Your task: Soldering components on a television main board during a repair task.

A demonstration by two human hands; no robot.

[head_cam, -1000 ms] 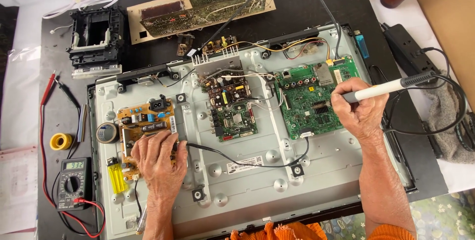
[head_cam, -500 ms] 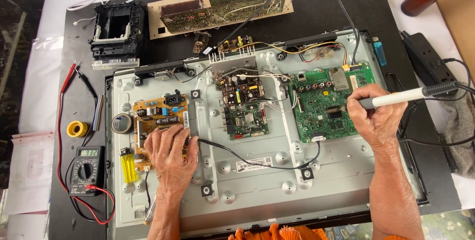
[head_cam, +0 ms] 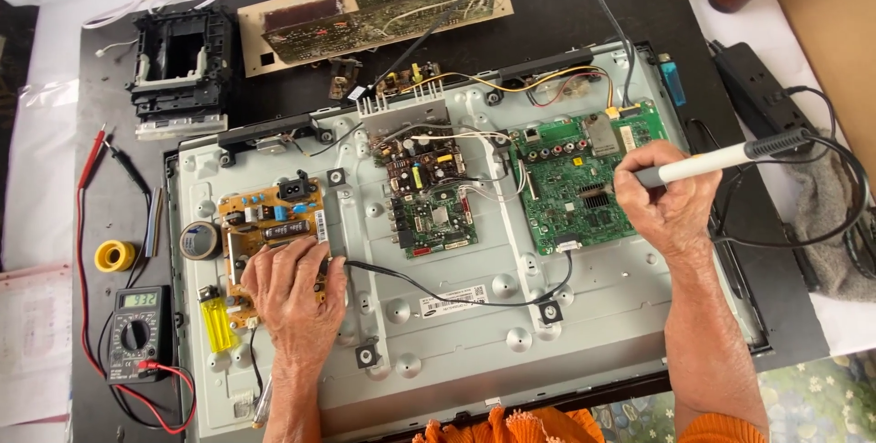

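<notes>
An opened flat-panel set lies face down, its grey metal back plate (head_cam: 474,333) showing three boards. My left hand (head_cam: 294,290) rests flat on the lower part of the tan power board (head_cam: 265,224) at the left. My right hand (head_cam: 668,208) grips a white soldering iron with a black handle (head_cam: 730,156), its tip hidden behind my fingers over the green main board (head_cam: 584,186). A smaller dark board (head_cam: 429,197) sits in the middle. A black wire (head_cam: 429,283) runs from my left hand toward the green board.
A multimeter (head_cam: 139,332) with red and black leads lies at the left, near a yellow solder roll (head_cam: 115,255), a tape roll (head_cam: 198,239) and a yellow lighter (head_cam: 216,323). Behind the set are a black frame part (head_cam: 178,69) and a brown circuit board (head_cam: 383,5). A power strip (head_cam: 757,87) lies right.
The view has shifted a little, so everything sits further right in the picture. Both hands hold the same places on the boards.
</notes>
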